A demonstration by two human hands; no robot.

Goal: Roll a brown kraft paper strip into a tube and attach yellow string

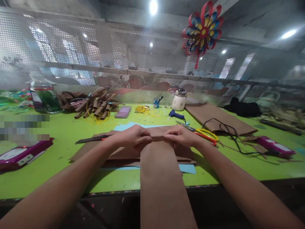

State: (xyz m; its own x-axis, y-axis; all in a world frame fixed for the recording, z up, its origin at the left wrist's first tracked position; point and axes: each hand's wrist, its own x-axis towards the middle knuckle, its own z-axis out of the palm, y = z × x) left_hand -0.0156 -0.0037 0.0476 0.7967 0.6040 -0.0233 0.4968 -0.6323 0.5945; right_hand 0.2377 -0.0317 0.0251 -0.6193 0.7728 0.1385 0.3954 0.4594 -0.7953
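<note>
A long strip of brown paper (162, 178) runs from the table toward me and hangs over the front edge. My left hand (137, 136) pinches the left corner of its far end, thumb on top. At the right corner my right hand (179, 136) pinches the same end, which looks folded over between the hands. Beneath lie more brown paper sheets (124, 153) and a light blue sheet (188, 168). A dark cutter with a red part (91, 139) lies by my left wrist. Scissors with yellow and orange handles (206, 134) lie by my right wrist.
A blue glue gun (176, 115) and a cream jar (179, 100) stand farther back. Rolled brown paper pieces (100, 106) are piled at the back left. A black cable (228, 133) crosses the right side near a purple box (276, 147). Another purple box (26, 154) lies left.
</note>
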